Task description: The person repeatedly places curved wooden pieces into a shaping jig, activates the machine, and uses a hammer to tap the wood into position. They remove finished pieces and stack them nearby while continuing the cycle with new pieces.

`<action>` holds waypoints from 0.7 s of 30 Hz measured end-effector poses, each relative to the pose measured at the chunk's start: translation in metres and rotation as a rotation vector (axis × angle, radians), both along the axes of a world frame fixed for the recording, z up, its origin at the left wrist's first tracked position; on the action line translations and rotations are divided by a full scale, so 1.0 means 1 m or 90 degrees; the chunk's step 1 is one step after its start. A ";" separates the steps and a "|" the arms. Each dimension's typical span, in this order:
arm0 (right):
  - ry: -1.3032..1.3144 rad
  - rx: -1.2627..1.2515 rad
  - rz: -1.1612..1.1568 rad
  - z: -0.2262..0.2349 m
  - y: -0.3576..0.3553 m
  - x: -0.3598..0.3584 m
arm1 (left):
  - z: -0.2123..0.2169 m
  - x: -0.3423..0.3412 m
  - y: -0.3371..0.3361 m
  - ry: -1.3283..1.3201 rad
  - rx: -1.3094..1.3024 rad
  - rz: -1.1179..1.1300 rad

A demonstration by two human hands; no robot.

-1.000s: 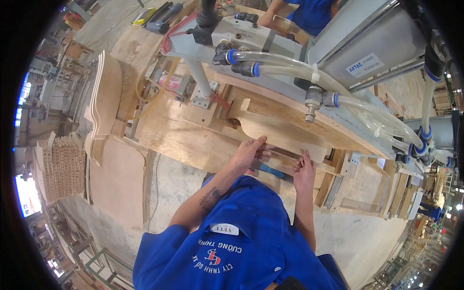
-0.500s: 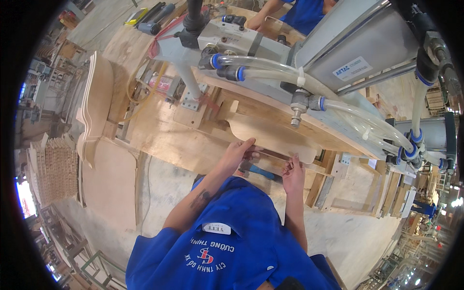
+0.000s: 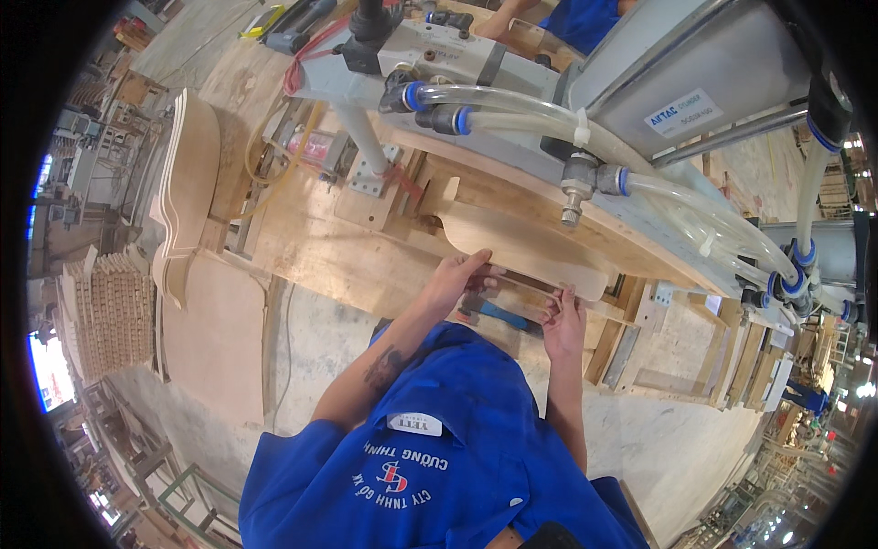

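Note:
A curved, pale plywood panel [image 3: 521, 245] lies tilted over the wooden frame of a press bench [image 3: 315, 233]. My left hand [image 3: 464, 280] pinches its near edge toward the left, thumb on top and fingers curled beneath. Close to the panel's right end, my right hand [image 3: 563, 320] grips the same edge between thumb and fingers. Below the panel, between my hands, a blue-handled tool [image 3: 494, 311] shows in part; its kind I cannot make out.
Clear air hoses [image 3: 521, 101] and a grey pneumatic cylinder [image 3: 668, 82] hang over the bench. Layered curved plywood pieces [image 3: 187, 183] stand at left, above a flat board [image 3: 215, 343] and a stack of wooden parts [image 3: 108, 311]. Across the bench, another person's arm [image 3: 508, 18] shows.
The whole view has shifted slightly. Both hands keep their hold on the panel's near edge, with little visible movement of the panel against the frame.

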State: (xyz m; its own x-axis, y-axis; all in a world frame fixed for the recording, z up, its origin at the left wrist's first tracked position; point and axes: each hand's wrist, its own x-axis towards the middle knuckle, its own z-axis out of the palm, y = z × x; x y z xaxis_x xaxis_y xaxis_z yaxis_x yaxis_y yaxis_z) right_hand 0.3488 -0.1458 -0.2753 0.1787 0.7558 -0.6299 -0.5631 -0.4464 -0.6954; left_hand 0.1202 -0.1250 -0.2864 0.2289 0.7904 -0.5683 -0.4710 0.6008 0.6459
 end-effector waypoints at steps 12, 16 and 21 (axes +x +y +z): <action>-0.012 0.022 0.036 0.000 0.003 0.009 | 0.001 0.000 0.003 -0.023 0.010 -0.016; -0.010 0.020 0.038 0.005 0.004 0.009 | 0.010 -0.002 0.004 0.033 -0.020 -0.040; -0.047 0.015 0.030 0.005 0.003 0.006 | 0.125 -0.041 0.013 0.559 0.178 -0.240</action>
